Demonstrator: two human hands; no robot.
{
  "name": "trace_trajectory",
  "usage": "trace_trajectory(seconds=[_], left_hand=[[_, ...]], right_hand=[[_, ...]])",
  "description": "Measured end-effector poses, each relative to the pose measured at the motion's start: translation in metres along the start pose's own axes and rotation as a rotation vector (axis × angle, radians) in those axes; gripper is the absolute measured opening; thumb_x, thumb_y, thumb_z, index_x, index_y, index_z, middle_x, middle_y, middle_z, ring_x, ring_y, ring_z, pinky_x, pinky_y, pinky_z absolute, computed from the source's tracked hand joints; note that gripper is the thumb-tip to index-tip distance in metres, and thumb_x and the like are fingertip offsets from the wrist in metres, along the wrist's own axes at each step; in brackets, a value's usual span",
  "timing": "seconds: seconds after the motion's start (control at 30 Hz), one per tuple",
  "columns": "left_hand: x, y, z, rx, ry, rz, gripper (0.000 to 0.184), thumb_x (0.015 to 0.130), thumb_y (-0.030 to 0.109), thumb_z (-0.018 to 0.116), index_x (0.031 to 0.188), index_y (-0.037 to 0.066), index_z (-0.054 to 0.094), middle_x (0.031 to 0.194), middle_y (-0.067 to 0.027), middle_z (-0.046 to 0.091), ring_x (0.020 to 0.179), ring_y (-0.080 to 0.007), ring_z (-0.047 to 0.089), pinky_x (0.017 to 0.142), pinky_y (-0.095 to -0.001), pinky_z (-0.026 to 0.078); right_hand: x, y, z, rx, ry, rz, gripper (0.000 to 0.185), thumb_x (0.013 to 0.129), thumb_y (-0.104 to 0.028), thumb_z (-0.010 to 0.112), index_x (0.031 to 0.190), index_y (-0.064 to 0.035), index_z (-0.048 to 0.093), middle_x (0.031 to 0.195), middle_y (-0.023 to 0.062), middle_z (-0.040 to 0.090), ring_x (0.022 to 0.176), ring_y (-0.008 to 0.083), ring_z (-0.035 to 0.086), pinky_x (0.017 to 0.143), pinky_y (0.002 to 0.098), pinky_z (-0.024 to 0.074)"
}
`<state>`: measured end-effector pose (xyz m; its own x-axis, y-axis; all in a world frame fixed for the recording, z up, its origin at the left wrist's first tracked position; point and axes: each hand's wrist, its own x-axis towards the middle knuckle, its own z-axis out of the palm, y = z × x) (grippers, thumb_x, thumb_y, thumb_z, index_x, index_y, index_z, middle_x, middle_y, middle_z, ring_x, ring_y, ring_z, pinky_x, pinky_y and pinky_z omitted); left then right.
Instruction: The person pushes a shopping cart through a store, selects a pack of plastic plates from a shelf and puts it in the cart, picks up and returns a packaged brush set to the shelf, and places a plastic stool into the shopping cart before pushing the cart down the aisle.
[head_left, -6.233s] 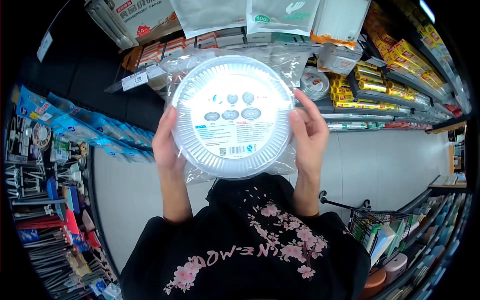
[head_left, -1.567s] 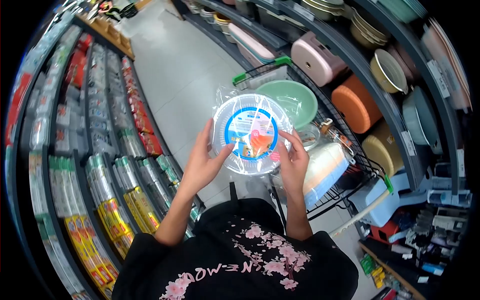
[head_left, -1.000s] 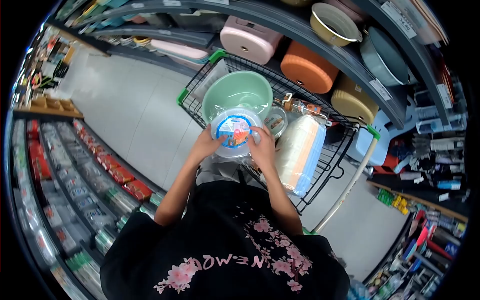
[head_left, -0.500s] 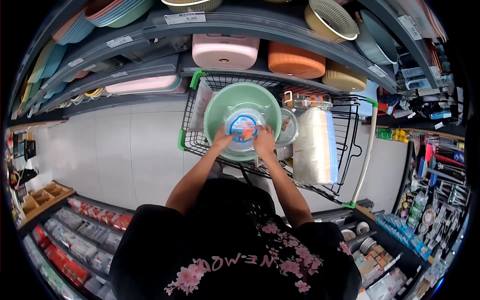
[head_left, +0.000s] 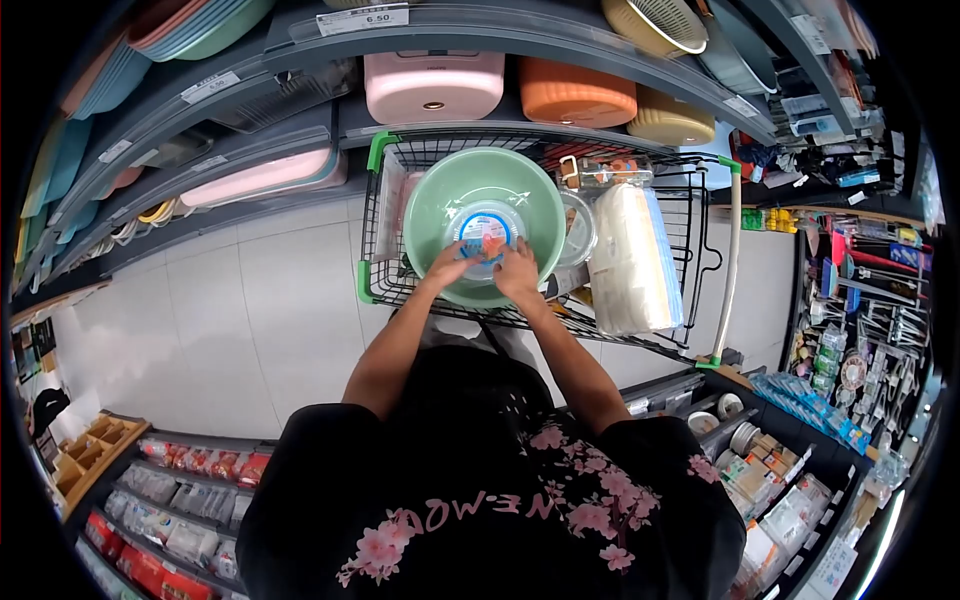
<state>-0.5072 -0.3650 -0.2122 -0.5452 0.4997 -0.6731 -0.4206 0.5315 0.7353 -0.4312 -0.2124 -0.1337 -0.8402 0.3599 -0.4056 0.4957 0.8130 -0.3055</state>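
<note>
A clear-wrapped pack of white round plates (head_left: 486,232) with a blue-edged label lies inside a green basin (head_left: 430,210). My left hand (head_left: 450,266) is on the pack's left side and my right hand (head_left: 518,272) on its right side, both with fingers curled at its near rim. The basin stands in a black wire shopping cart (head_left: 695,215) with green corners. Right of the basin are a round clear container (head_left: 577,230), a glass jar lying on its side (head_left: 605,172) and a large white package (head_left: 630,260) with a blue edge.
Beyond the cart, shelves (head_left: 330,45) hold a pink box (head_left: 433,88), an orange tub (head_left: 578,92) and stacked basins. Shelves of packaged goods (head_left: 190,500) stand behind me at both sides. The cart's handle (head_left: 730,260) is at its right end.
The plate pack, first held up before the shelves and turned label side up, has been carried over the cart and lowered into the green basin. My view has swung round to face the cart.
</note>
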Motion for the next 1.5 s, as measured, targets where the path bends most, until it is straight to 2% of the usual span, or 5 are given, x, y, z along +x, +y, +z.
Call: trace_trajectory(seconds=[0.3,0.5,0.63,0.83,1.5], left_hand=[[-0.017,0.019,-0.004,0.386,0.027,0.196,0.074,0.085,0.043,0.070,0.143,0.005,0.046,0.147,-0.0211,0.044,0.134,-0.0317,0.046,0.109,-0.0367,0.036],[-0.100,0.067,-0.010,-0.224,-0.262,0.210,0.043,0.097,0.014,0.052,0.139,0.003,0.050,0.132,-0.0085,0.058,0.121,-0.0190,0.054,0.102,-0.0321,0.043],[-0.142,0.086,-0.012,-0.473,-0.442,0.246,0.053,0.096,0.016,0.058,0.145,0.002,0.042,0.146,-0.0099,0.047,0.133,-0.0215,0.046,0.105,-0.0328,0.041],[-0.208,0.175,0.006,-0.338,-0.742,0.325,0.069,0.094,0.015,0.063,0.153,0.007,0.028,0.158,-0.0127,0.029,0.145,-0.0270,0.030,0.114,-0.0388,0.032],[-0.330,0.252,0.392,0.318,-1.393,0.474,0.102,0.077,0.014,0.081,0.155,0.004,0.017,0.162,-0.0121,0.016,0.149,-0.0304,0.018,0.117,-0.0492,0.024]], right_hand=[[-0.011,-0.015,0.006,0.059,0.119,-0.052,0.041,0.082,-0.017,0.066,0.121,-0.0057,0.061,0.136,0.0234,0.049,0.132,0.0412,0.041,0.107,0.0472,0.0380],[-0.082,-0.052,-0.034,0.609,0.362,-0.094,0.031,0.092,-0.021,0.062,0.117,-0.0017,0.063,0.117,0.0219,0.065,0.112,0.0361,0.061,0.093,0.0389,0.0474],[-0.132,-0.060,-0.079,1.131,0.151,0.100,0.048,0.095,-0.030,0.065,0.133,-0.0026,0.055,0.122,0.0114,0.062,0.107,0.0144,0.057,0.090,0.0275,0.0465],[-0.201,-0.034,-0.136,1.422,0.223,-0.038,0.057,0.092,-0.024,0.069,0.141,-0.0049,0.048,0.135,0.0094,0.053,0.125,0.0198,0.049,0.103,0.0364,0.0442],[-0.496,0.211,-0.158,1.497,0.966,-0.079,0.099,0.080,-0.032,0.081,0.155,-0.0077,0.021,0.159,0.0096,0.023,0.142,0.0255,0.033,0.116,0.0456,0.0306]])
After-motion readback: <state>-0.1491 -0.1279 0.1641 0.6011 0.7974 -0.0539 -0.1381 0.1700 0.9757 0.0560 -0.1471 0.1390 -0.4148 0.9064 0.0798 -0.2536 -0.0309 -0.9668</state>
